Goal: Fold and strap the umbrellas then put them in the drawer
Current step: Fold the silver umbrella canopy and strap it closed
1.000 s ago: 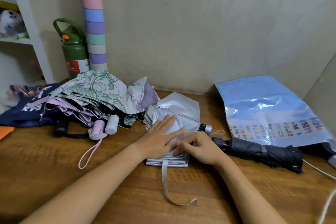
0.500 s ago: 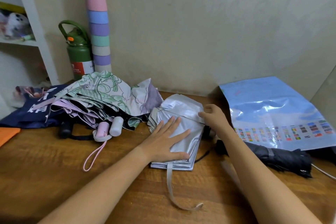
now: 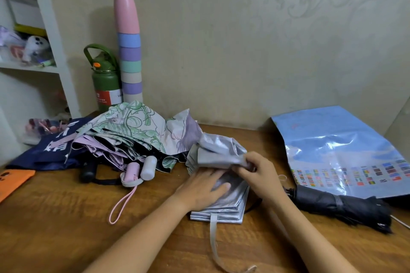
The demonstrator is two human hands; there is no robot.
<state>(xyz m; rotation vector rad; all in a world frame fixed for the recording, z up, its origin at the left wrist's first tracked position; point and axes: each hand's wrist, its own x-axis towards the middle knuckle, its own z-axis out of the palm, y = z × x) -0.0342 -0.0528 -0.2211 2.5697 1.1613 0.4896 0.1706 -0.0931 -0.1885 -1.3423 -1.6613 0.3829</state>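
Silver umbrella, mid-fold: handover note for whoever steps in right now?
Left hand: flat, pressing the silver umbrella onto the table.
Right hand: pinching the far fabric flap and folding it toward the person.
Strap: loose, trailing off the near edge.
Done: the black umbrella, on the right, looks rolled and strapped.
Left: finish the fold, strap the silver one, then the floral umbrella and the others piled on the left, still unfolded. No drawer in view.

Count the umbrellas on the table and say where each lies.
At least 3: silver umbrella under both hands, black umbrella at right, floral umbrella on the left pile, which shows several handles, so more may be hidden.
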